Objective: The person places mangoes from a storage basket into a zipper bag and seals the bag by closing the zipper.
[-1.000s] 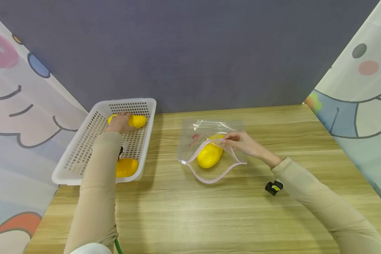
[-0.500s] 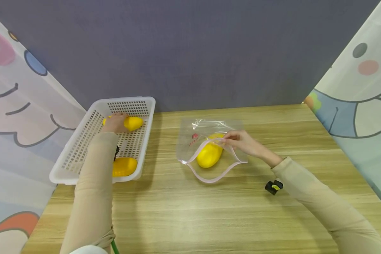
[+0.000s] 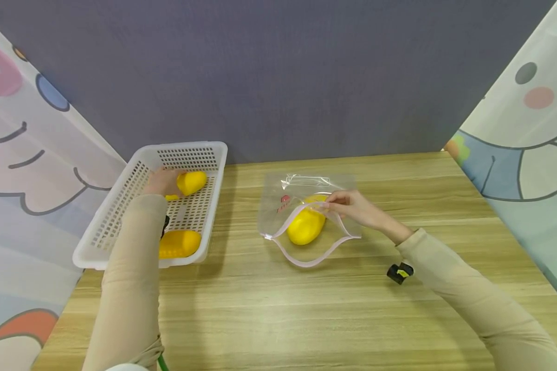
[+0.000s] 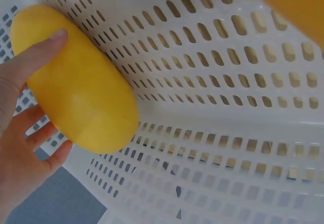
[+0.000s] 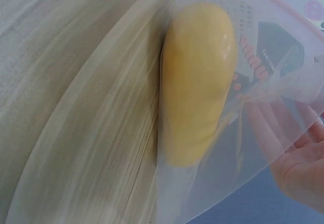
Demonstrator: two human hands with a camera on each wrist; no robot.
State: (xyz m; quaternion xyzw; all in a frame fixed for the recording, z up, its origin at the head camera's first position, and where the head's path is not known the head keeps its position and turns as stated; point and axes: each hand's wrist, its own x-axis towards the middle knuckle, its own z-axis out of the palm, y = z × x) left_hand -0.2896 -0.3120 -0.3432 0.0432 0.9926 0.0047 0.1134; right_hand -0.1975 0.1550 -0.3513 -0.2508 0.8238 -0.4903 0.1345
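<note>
Inside the white basket, my left hand grips a smooth yellow mango. In the left wrist view the thumb lies across the mango and the fingers curl round its other side. My right hand pinches the pink-edged rim of a clear zip bag, whose mouth gapes. A second yellow mango lies within the bag. The right wrist view shows this mango through the plastic, with my right hand beside it.
An orange-yellow piece with rows of bumps lies at the basket's near end, partly hidden by my left forearm. The wooden table meets a dark grey panel at the back. Printed cloths hang at both sides.
My left hand has shifted left within the basket, and the mango has moved left and turned to a slant. The right hand and the bag hold nearly the same place.
</note>
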